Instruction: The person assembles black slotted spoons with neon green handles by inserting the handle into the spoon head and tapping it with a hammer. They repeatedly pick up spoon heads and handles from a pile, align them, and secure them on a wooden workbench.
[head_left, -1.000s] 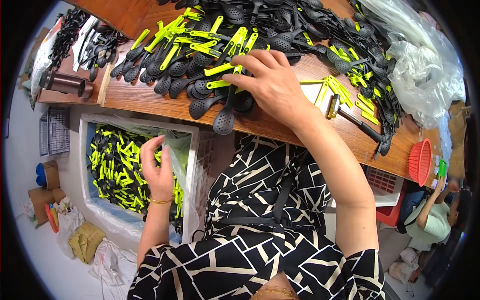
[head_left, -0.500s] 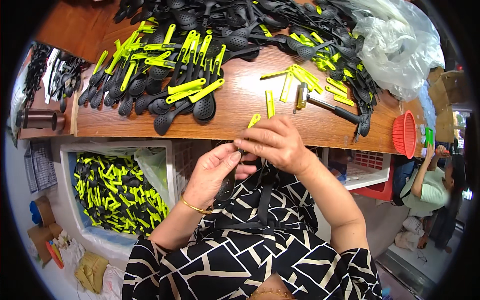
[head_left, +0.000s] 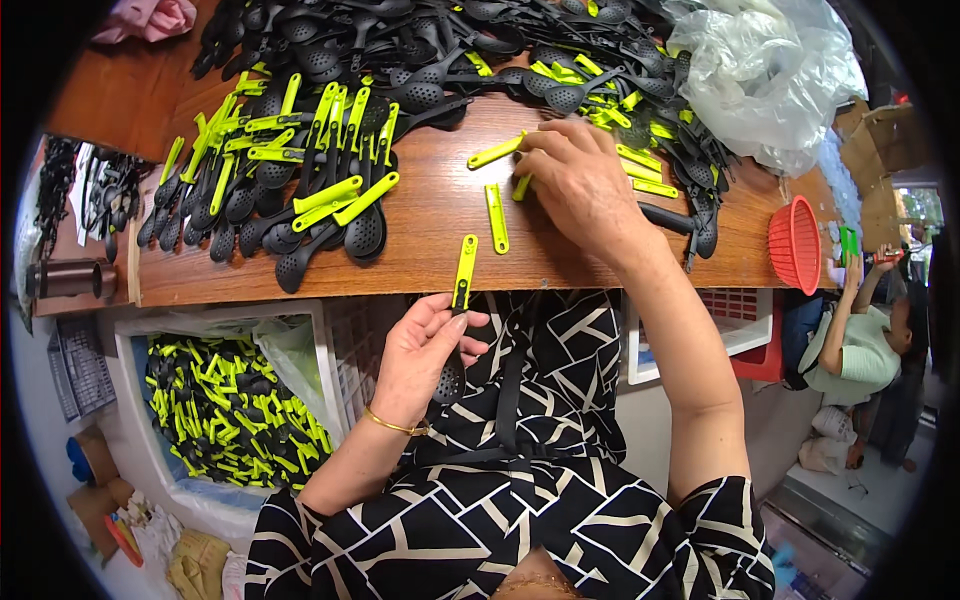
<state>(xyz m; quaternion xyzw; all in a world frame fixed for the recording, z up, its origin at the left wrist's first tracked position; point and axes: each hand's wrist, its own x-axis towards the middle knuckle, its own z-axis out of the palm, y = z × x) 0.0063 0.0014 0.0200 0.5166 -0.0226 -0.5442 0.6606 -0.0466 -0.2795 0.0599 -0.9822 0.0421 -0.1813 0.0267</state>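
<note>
My left hand (head_left: 412, 352) is closed around the neck of a black perforated spoon (head_left: 451, 381), held upright just off the table's front edge. Its bowl hangs below my fingers, and a lime-green handle piece (head_left: 466, 268) is on its upper end. Over the table, my right hand (head_left: 582, 190) reaches down with curled fingers among loose lime-green handle pieces (head_left: 497, 218). What its fingertips hold, if anything, is hidden. A hammer with a black grip (head_left: 667, 217) lies beside that hand, its head covered by the hand.
Black perforated spoons (head_left: 400, 95), many with green handles, are heaped along the back and left. A crate (head_left: 325, 370) below left holds many green-and-black pieces. A red basket (head_left: 793, 245) and a clear plastic bag (head_left: 765, 80) are on the right. Another person (head_left: 855, 345) works farther right.
My right hand has left the spoon and moved up and right to the loose handle pieces. My left hand keeps the spoon. The view has shifted slightly.
</note>
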